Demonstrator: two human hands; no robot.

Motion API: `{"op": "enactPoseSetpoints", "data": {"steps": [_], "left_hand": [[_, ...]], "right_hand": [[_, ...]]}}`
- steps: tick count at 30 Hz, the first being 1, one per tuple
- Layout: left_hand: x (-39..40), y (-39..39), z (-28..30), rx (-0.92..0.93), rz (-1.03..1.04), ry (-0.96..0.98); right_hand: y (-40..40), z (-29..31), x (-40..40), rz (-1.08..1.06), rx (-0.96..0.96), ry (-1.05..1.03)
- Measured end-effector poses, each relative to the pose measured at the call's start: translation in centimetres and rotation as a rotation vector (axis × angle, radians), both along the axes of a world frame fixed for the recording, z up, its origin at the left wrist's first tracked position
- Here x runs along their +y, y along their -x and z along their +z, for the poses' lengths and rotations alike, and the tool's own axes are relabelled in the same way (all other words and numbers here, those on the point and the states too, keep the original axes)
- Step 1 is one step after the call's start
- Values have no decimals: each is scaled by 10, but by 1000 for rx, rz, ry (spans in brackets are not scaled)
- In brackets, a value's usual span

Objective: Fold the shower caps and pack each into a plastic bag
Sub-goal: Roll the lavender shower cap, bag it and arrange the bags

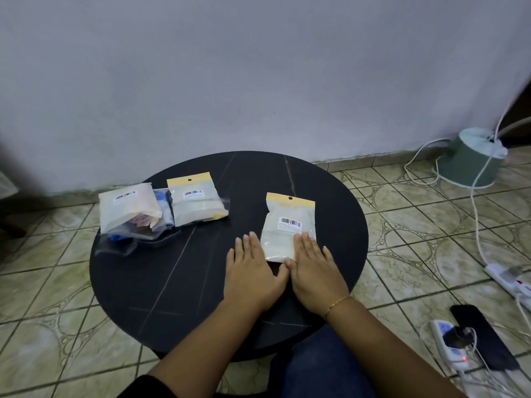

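Trouble from here would most likely come from the slick plastic; the packed bag (pixel 289 228) lies flat on the dark round table (pixel 178 282), and a press that lands only on its near edge could send it sliding away or let trapped air puff the folded cap back up; I judge the risk small, since the bag looks flat and well inside the table's edge. Another risk sits to the left: the pile of bags (pixel 135 209) there leans loosely, with blue and pink material showing under the top one, and a careless reach could knock it apart or mix packed with unpacked; whether every bag in it is filled I cannot tell. The second labelled bag (pixel 196 201) lies just beside that pile.

Both hands lie palm down with fingers straight and spread, gripping nothing; the left hand (pixel 253 271) rests on the bare table with its fingertips just beside the bag's near left corner; the right hand (pixel 313 268) has its fingers laid over the bag's near right corner; the thumbs meet or nearly meet between them.
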State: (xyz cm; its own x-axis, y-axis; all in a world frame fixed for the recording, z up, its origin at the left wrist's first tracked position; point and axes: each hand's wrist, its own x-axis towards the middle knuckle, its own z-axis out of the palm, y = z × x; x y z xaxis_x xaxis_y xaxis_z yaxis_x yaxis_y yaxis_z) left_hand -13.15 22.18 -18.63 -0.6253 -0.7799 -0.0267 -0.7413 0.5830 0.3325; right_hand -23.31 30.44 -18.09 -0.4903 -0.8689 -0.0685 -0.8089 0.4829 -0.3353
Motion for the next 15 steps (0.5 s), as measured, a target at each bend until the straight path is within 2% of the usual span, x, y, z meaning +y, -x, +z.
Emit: {"op": "enactPoseSetpoints", "data": {"steps": [2, 5, 7, 9, 10, 11, 13, 15], "left_hand": [[-1, -3, 5, 170, -20, -93], [-1, -9, 15, 524, -51, -245], [0, -9, 20, 598, -114, -241], [-1, -7, 23, 595, -188, -199], [-2, -6, 24, 590, -223, -179], [-4, -6, 26, 584, -251, -144], [-13, -5, 28, 528, -284, 9], [-28, -6, 29, 403, -212, 173]], "right_hand": [[0, 2, 1, 22, -12, 16], [1, 3, -2, 9, -42, 116], [-1, 6, -7, -67, -16, 308], [0, 10, -15, -197, 43, 527], [1, 12, -19, -264, 2, 601], [3, 16, -23, -325, -111, 661], [9, 23, -34, -453, -467, 753], [17, 26, -44, -611, -755, 841]]}}
